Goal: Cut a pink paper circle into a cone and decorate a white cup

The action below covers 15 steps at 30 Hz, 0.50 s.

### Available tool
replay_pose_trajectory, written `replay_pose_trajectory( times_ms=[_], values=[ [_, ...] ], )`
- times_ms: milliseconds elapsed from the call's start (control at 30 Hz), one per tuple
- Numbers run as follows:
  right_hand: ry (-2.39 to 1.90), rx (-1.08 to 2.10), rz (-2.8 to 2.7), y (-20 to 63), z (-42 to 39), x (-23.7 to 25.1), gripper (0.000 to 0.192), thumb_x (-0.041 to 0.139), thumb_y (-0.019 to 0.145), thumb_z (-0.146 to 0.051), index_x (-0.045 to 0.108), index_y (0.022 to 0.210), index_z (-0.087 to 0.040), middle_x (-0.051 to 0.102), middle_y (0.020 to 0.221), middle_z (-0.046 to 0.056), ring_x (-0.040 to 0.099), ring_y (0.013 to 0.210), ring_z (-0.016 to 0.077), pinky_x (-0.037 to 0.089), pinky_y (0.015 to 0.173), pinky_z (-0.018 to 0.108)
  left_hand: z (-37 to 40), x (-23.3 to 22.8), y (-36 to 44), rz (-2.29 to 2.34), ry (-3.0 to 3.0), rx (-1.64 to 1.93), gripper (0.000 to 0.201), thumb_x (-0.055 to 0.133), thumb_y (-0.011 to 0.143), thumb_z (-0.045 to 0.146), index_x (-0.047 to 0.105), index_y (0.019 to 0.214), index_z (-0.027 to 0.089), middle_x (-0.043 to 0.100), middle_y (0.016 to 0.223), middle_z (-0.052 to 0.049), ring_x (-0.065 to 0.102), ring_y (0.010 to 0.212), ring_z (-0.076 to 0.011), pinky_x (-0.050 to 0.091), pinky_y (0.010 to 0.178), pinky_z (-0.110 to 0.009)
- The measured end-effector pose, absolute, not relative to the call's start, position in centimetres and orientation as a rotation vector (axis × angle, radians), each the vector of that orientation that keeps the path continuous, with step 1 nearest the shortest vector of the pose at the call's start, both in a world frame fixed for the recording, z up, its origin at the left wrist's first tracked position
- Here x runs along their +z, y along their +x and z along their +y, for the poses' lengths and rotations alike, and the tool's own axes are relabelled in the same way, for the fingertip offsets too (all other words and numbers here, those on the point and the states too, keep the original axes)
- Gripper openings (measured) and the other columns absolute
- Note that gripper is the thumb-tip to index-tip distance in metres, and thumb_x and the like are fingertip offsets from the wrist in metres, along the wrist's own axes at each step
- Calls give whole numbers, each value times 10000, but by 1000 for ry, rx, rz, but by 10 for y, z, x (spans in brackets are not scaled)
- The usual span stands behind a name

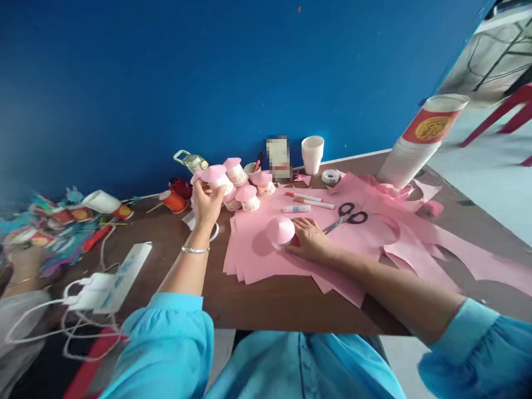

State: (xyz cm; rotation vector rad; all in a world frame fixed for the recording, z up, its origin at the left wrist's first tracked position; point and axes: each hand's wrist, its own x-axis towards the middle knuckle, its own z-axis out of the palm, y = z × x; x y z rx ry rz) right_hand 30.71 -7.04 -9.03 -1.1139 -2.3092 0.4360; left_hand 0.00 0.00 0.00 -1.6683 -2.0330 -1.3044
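We count about five pink-topped cups clustered at the back of the table (266, 310), plus one in each hand. Our left hand (206, 205) holds a pink-topped cup (216, 177) lifted above the table, fingers wrapped around its lower part, pink top tilted up and left. Our right hand (311, 239) rests on the pink paper sheets (353, 244), fingertips closed on a second cup (280, 231) lying there, its top facing us. One pair of scissors (347, 215) and three pens (310, 201) lie beyond.

No legible text; gold emblem on red band of stacked cups (432, 127) too blurred to read.
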Motion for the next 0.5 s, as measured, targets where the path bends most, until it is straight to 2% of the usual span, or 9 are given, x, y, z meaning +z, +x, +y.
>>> replay_pose_trajectory(
  times_ms=[167,267,500],
  values=[
    [-1104,423,-2287,309,-69,-94,620,849,826,-550,685,1265,-144,768,1193,179,676,1201,380,518,1063,545,1,-5,-2,-2127,-1684,-1178,493,751,764,392,591,1182,185,770,1185,-145,742,1113,-345,574,982,-447],
    [-1106,425,-2290,309,-69,-94,591,859,810,-533,693,1233,-154,767,1186,173,675,1194,381,523,1052,551,2,-8,-1,-2135,-1728,-1231,488,746,776,352,594,1207,182,770,1212,-153,751,1110,-339,584,978,-448],
    [-1096,421,-2292,309,-70,-93,569,846,820,-530,690,1211,-148,767,1183,173,677,1189,379,523,1050,547,6,-15,-2,-2130,-1819,-1333,656,752,785,291,547,1390,140,762,1265,-181,760,1126,-321,591,1003,-442]
  ],
)
